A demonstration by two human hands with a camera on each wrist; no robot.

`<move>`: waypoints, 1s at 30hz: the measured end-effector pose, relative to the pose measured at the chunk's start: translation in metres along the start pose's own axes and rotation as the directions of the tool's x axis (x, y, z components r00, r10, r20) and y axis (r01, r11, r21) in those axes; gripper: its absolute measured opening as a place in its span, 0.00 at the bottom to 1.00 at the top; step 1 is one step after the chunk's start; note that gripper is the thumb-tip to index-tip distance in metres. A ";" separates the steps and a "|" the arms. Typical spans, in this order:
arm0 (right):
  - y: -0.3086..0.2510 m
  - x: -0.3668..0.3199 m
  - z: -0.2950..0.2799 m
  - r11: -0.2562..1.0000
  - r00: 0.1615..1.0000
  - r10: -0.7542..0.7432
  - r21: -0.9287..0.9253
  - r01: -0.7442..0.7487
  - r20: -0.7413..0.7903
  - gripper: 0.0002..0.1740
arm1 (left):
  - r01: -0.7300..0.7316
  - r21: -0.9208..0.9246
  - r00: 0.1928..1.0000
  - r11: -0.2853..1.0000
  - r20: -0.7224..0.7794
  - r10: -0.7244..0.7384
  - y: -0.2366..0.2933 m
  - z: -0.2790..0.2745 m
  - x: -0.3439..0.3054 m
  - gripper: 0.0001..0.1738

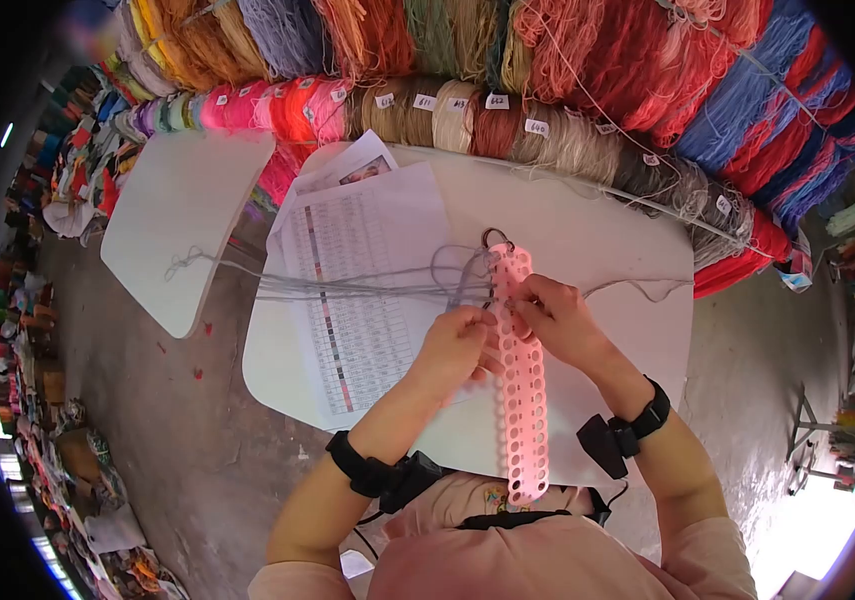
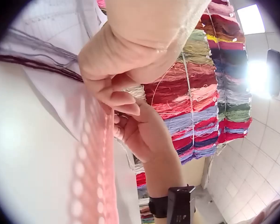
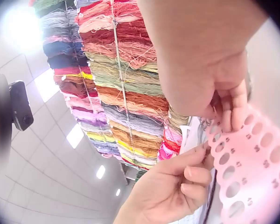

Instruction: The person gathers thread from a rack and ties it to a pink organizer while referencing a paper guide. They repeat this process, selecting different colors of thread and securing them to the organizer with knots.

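Observation:
A long pink thread organizer with rows of round holes lies lengthwise before the person, a dark ring at its far end. Numbers printed beside the holes show in the right wrist view. The left hand pinches thread at the organizer's left edge; grey threads stretch left from there. In the left wrist view, a dark maroon thread also runs up to that hand. Across the strip, the right hand has its fingers curled at the organizer's upper right edge, thumb and fingertips close to the left hand's. Its fingertips are partly hidden.
Printed sheets with a chart lie on the white table, under the threads. Labelled skeins of yarn hang along the far edge. A second white tabletop stands to the left. Loose grey thread trails right.

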State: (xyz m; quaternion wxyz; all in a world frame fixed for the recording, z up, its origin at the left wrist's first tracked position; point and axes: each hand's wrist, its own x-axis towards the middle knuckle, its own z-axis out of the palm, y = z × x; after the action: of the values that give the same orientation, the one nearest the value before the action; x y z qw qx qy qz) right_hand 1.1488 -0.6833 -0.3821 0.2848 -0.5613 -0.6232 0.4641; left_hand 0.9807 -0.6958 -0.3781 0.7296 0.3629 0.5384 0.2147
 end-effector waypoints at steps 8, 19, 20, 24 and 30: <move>0.003 0.009 0.003 0.986 0.992 -0.125 -0.112 0.122 -0.015 0.04 | -0.097 0.027 0.995 0.995 0.040 0.096 0.008 -0.004 0.016 0.09; -0.002 0.014 0.003 0.986 0.995 -0.086 -0.138 0.092 0.054 0.05 | -0.283 0.054 0.954 0.957 -0.082 0.287 -0.011 -0.002 0.025 0.09; -0.003 0.015 0.003 0.984 0.995 -0.080 -0.155 0.088 0.055 0.05 | -0.271 0.054 0.957 0.961 -0.090 0.275 -0.009 -0.002 0.022 0.09; -0.005 0.021 0.000 0.963 0.985 -0.137 -0.218 0.157 0.106 0.05 | -0.155 -0.099 0.985 0.983 -0.087 0.146 0.002 -0.006 0.012 0.10; -0.015 0.035 -0.007 0.999 0.975 -0.018 -0.041 0.028 0.219 0.06 | -0.080 -0.098 0.997 0.992 -0.010 0.079 0.008 -0.014 0.015 0.10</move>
State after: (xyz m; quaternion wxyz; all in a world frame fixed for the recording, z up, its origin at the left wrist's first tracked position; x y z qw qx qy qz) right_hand 1.1409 -0.6469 -0.3714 0.2075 -0.5056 -0.6671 0.5062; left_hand 0.9729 -0.6761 -0.3835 0.7359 0.3472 0.5145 0.2707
